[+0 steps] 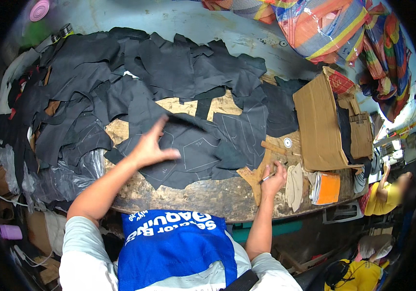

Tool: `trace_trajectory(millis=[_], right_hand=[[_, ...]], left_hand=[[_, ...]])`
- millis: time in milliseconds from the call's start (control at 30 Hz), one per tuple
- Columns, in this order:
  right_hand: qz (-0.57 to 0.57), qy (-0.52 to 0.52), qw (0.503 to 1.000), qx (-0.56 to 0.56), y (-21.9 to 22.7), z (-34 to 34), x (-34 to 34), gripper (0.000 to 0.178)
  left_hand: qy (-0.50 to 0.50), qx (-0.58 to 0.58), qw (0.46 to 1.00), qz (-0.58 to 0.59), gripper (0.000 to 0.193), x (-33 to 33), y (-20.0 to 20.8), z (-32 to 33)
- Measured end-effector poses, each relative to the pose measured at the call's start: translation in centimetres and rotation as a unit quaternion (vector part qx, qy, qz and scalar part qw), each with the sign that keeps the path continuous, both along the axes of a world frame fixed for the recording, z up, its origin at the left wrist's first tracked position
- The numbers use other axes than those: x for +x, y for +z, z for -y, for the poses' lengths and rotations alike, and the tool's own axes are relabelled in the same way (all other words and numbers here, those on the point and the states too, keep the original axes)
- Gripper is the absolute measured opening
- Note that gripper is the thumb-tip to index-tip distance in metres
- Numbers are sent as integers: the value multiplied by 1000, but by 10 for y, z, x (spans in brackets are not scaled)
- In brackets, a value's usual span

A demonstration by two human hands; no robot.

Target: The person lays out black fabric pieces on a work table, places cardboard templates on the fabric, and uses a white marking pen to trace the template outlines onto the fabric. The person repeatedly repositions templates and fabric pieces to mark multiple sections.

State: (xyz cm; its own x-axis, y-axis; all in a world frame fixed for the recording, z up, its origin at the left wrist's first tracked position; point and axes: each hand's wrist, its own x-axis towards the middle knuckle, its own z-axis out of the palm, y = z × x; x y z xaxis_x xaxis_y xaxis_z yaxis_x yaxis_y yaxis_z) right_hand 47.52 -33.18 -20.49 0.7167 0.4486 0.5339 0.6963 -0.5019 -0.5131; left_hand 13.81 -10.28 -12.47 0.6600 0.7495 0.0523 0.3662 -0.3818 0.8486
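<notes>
My left hand (153,147) is over a black leather-like piece (198,151) marked with pale outlines, thumb and fingers spread apart and nothing held. Whether it touches the piece I cannot tell. In my right hand (274,179) is a slim pen-like marker (267,178), its tip pointing left. Right by that hand lie brown cardboard pattern pieces (255,178). A second marked black piece (243,127) lies beyond, with more outlines drawn on it.
Black pieces (164,68) cover much of the worn wooden table (208,194). To the right stand an open cardboard box (317,121), beige patterns (294,186) and an orange-faced stack (325,188). A striped sack (319,29) sits at the back. Two people in yellow shirts (381,199) are at right.
</notes>
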Motion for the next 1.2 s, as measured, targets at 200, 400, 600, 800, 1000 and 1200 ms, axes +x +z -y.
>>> trace_trajectory(millis=[200,400,600,800,1000,1200], right_hand=[[5,-5,1000,-7,2,-1,-1,33],[3,4,1000,1,1,-1,-1,32],[-25,-2,1000,7,4,-3,-2,37],[-3,5,1000,-20,8,-2,-5,40],[-20,-12,999,-34,9,-3,-6,39],[-36,-1,999,-24,11,-1,-6,39]], left_hand=[[274,97,914,-283,102,-42,-5,-59],[263,-3,919,-294,78,-37,-15,-66],[240,-254,937,-5,65,-26,-13,-55],[110,-360,893,246,34,0,93,-26],[-26,-355,850,388,25,18,215,-13],[7,-427,825,370,22,83,233,-42]])
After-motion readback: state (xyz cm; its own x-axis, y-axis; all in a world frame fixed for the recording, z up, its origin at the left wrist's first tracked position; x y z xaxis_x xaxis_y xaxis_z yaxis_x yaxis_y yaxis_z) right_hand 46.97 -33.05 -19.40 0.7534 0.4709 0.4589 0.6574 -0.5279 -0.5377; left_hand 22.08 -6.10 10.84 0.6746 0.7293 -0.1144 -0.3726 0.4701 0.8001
